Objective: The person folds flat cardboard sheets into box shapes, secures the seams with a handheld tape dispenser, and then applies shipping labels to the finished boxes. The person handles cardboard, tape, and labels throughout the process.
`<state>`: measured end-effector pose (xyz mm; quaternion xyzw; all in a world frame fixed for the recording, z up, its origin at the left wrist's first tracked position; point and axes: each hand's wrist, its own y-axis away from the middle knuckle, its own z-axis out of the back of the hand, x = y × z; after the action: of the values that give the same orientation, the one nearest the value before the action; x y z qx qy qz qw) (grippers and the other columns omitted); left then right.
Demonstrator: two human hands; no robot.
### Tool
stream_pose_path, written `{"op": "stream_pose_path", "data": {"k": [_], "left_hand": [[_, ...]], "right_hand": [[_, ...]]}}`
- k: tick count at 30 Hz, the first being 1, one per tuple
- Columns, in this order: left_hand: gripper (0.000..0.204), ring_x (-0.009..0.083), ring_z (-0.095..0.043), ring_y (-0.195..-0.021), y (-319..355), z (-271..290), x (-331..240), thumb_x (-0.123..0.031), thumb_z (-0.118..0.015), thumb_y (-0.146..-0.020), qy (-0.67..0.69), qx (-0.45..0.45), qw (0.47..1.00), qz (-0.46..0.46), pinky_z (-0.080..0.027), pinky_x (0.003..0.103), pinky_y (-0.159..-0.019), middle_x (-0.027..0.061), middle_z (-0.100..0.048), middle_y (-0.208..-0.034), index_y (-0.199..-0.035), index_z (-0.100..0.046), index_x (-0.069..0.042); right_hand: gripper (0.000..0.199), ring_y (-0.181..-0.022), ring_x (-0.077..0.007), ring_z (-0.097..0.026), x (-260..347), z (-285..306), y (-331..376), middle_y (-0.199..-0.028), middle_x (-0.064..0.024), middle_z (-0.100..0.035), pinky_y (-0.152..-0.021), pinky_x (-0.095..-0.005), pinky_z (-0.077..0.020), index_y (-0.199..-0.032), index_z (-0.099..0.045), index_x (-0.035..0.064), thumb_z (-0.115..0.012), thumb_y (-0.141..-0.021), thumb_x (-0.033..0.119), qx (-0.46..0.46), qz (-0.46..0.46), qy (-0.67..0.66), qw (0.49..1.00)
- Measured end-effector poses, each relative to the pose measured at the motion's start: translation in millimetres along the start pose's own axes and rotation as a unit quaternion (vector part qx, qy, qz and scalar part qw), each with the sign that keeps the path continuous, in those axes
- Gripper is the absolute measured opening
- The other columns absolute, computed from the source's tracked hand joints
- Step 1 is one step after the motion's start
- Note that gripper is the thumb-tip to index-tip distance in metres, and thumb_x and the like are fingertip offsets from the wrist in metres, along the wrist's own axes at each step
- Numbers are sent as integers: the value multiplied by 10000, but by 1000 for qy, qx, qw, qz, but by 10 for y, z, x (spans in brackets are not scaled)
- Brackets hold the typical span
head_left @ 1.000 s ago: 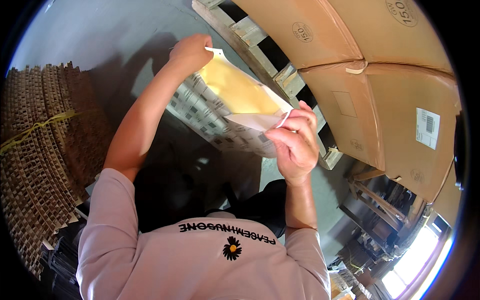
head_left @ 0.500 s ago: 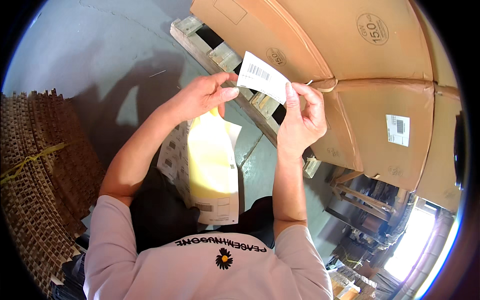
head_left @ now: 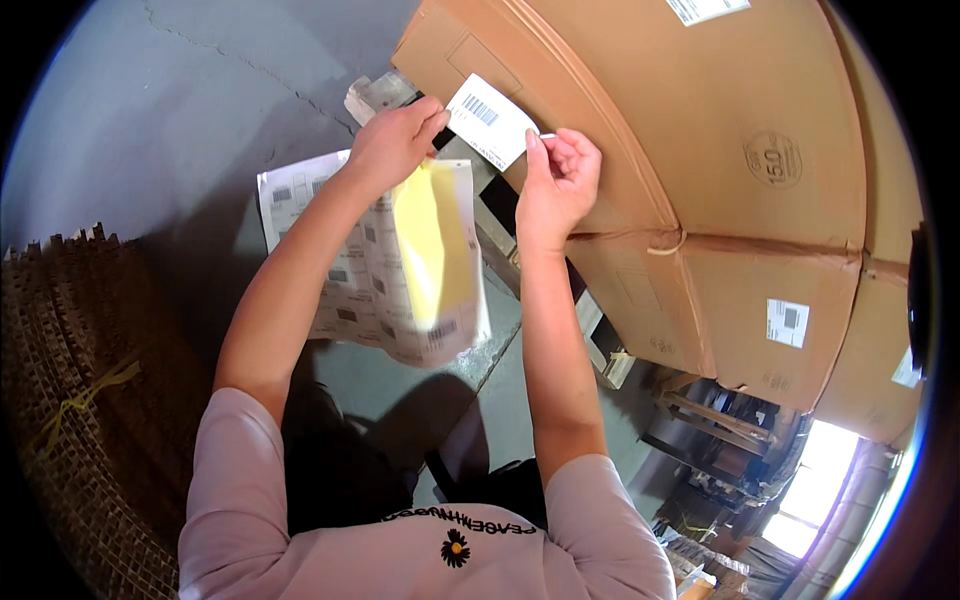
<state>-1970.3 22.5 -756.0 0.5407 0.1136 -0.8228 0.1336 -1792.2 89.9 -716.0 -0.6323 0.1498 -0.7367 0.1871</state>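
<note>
A white barcode label point(head_left: 492, 120) is stretched between my hands, close in front of a large brown carton point(head_left: 480, 60). My right hand point(head_left: 560, 185) is closed, with thumb and fingers pinching the label's near right corner. At its far left edge is my left hand point(head_left: 396, 140), closed, its fingertips at the label. From that same hand hangs a sheet of printed labels point(head_left: 355, 265), curled so that a yellow backing point(head_left: 425, 240) shows. Part of the sheet is hidden behind my left forearm.
More cartons point(head_left: 760, 130) are stacked at the right, some bearing white labels point(head_left: 788, 322). Beneath them is a wooden pallet point(head_left: 612, 358). Bundled brown cardboard pieces point(head_left: 80, 400) with a yellow strap stand at the left. Wooden frames point(head_left: 715, 425) stand near a bright opening at lower right.
Both hands have moved forward, bringing the label up against the view of the carton side. The label sheet has lifted off my lap and swung out, showing more of its printed face.
</note>
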Motion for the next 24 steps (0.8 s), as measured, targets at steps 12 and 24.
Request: {"op": "stream_pose_path", "data": {"k": [12, 24], "left_hand": [[352, 212, -690, -712, -729, -149, 461, -441, -463, -1048, -77, -88, 993, 13, -501, 387, -654, 71, -688, -749, -1046, -630, -132], [326, 388, -648, -760, -822, -176, 419, -424, -443, -1043, -49, -111, 993, 0, -496, 517, -651, 148, -669, -758, -993, -607, -147]], "right_hand": [[198, -761, -173, -702, -315, -458, -282, -847, -86, -713, -739, -307, -562, -968, -654, 25, -791, -829, 58, -31, 107, 197, 974], [205, -740, -171, -700, -335, -540, -266, -841, -77, -712, -717, -302, -556, -972, -656, 32, -796, -824, 59, -64, 98, 227, 967]]}}
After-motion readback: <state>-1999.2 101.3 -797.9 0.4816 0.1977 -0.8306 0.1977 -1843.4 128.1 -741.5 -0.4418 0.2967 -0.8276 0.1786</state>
